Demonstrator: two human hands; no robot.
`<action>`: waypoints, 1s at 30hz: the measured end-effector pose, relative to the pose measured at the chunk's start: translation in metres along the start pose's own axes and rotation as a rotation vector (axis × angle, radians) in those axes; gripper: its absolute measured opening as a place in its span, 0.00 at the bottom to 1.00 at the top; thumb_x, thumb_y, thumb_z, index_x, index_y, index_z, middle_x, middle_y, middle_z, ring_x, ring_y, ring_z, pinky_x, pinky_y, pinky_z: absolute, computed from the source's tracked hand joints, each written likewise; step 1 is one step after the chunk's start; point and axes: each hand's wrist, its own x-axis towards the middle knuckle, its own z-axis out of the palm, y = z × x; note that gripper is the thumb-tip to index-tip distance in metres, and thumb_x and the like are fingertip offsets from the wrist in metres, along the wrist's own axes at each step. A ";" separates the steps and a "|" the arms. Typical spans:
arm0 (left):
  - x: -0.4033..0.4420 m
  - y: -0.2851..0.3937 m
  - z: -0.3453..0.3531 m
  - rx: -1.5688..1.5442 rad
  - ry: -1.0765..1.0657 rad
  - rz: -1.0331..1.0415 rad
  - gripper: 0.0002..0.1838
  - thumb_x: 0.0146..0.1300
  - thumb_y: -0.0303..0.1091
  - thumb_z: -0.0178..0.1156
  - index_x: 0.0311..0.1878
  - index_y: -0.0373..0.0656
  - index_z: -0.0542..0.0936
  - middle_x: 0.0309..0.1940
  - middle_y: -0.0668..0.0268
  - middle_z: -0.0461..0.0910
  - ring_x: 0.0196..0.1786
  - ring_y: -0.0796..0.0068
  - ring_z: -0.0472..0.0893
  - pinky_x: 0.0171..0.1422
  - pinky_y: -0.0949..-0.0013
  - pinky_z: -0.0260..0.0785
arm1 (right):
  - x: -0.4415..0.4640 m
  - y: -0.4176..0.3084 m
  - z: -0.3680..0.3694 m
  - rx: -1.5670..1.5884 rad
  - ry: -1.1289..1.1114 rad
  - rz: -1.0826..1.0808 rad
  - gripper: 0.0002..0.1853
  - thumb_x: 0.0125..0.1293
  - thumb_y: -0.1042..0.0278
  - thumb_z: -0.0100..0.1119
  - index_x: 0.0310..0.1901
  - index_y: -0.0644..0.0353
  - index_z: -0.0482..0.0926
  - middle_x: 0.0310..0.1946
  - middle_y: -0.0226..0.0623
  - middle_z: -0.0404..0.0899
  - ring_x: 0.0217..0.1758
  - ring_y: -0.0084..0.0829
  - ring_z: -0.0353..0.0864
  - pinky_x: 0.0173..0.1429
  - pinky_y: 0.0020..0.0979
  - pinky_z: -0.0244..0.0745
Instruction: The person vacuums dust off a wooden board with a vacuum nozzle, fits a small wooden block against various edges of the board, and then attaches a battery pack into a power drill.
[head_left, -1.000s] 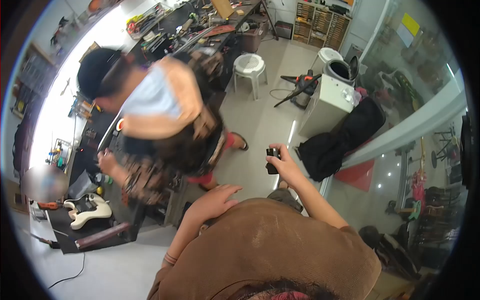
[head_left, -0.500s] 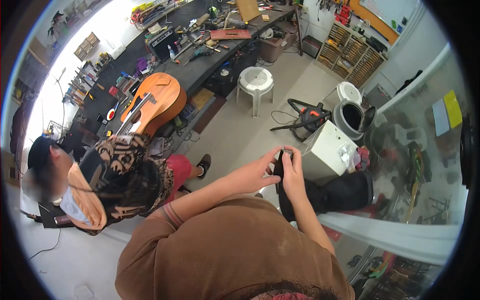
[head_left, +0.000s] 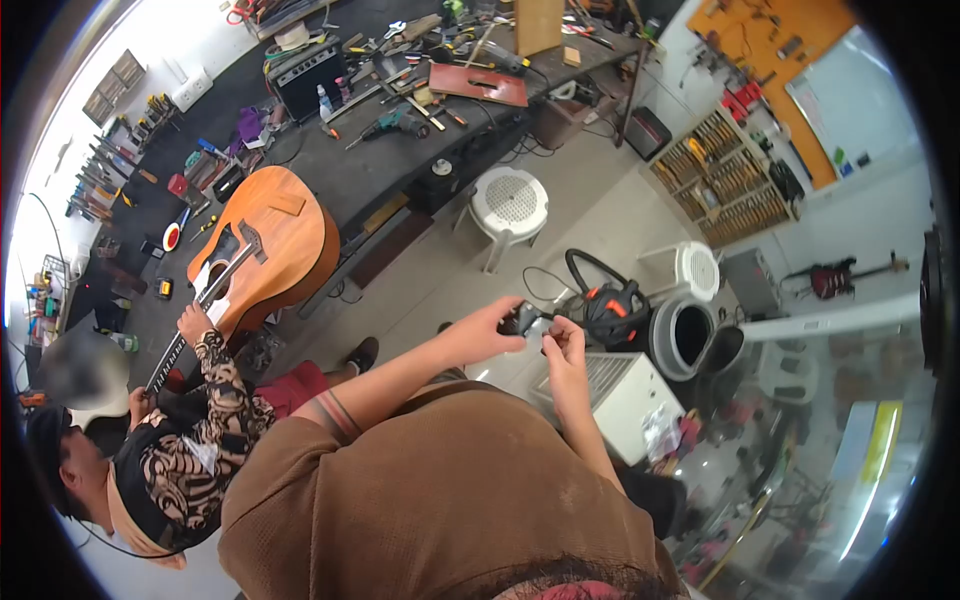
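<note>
In front of my brown shirt, my left hand grips a small black object with a greyish part on its right side; its exact kind is unclear. My right hand is just right of it, thumb and fingers pinched together. A small dark bit shows at those fingertips, too small to name. To the left, a co-worker in a patterned sleeve has one hand on the neck of an acoustic guitar that lies on the dark workbench.
A white stool stands ahead, with a black and orange vacuum cleaner to its right. Near my right arm are a white box-shaped unit and a round bin. A drill and many tools lie on the bench.
My view has shifted. The black object has passed from between both hands into my left hand's grip, and my right hand has moved to its side. The co-worker now reaches to the guitar neck.
</note>
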 end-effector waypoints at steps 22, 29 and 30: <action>0.233 -0.207 -0.413 0.518 1.127 -0.412 0.31 0.66 0.27 0.71 0.72 0.41 0.77 0.64 0.53 0.78 0.73 0.45 0.77 0.79 0.49 0.71 | 0.634 -0.004 0.365 -0.397 -0.946 0.606 0.40 0.75 0.36 0.71 0.72 0.62 0.70 0.59 0.47 0.85 0.47 0.36 0.91 0.52 0.42 0.89; 0.244 -0.181 -0.392 0.489 1.436 -0.559 0.34 0.68 0.27 0.72 0.76 0.41 0.73 0.72 0.50 0.73 0.78 0.43 0.71 0.82 0.47 0.68 | 0.667 0.014 0.378 -0.009 -1.092 0.980 0.29 0.79 0.39 0.69 0.60 0.58 0.78 0.39 0.38 0.86 0.32 0.28 0.84 0.38 0.35 0.82; 0.243 -0.179 -0.382 0.446 1.467 -0.595 0.33 0.67 0.26 0.71 0.75 0.40 0.73 0.72 0.48 0.72 0.78 0.42 0.70 0.82 0.47 0.67 | 0.672 0.008 0.375 0.102 -1.089 1.044 0.28 0.79 0.39 0.69 0.60 0.57 0.78 0.38 0.37 0.85 0.31 0.27 0.82 0.38 0.34 0.81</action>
